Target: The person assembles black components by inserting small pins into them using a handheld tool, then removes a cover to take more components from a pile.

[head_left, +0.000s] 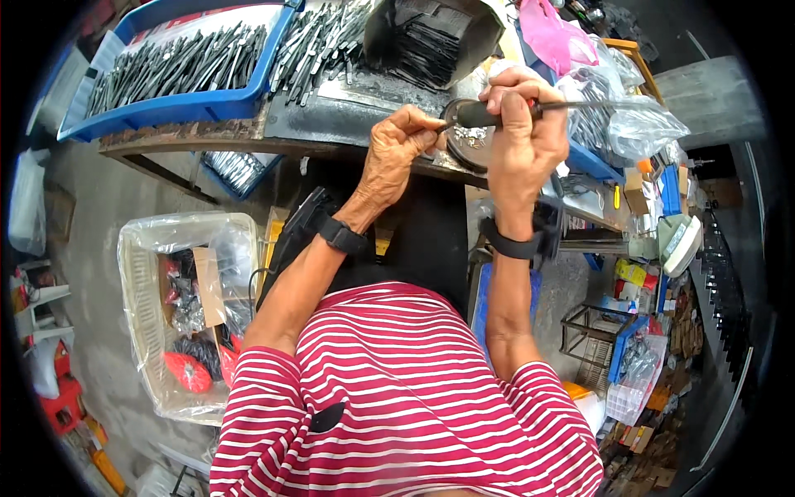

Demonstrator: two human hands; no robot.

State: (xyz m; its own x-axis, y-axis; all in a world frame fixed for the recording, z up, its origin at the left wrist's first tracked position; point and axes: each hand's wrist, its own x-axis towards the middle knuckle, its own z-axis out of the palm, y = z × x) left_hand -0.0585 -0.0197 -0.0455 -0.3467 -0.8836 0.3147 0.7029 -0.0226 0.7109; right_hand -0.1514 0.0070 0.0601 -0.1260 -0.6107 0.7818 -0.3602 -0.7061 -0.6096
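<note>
Over the bench edge, my left hand (399, 147) pinches the end of a thin dark piece between thumb and fingertips. My right hand (528, 132) is closed round a long tool with a black and red handle; its slim dark shaft (600, 105) sticks out to the right. A wider black part (475, 114) bridges the space between my hands; where it joins the tool is hidden by my fingers. Just below sits a round dark dish (465, 156) with small shiny metal bits in it, too small to tell their kind.
A blue tray (174, 109) of slim black pieces stands at the left of the workbench (315, 124). More pieces lie loose beside it and in an open container (381, 41). Plastic bags (646, 128) crowd the right side. A lined crate (137, 306) sits on the floor.
</note>
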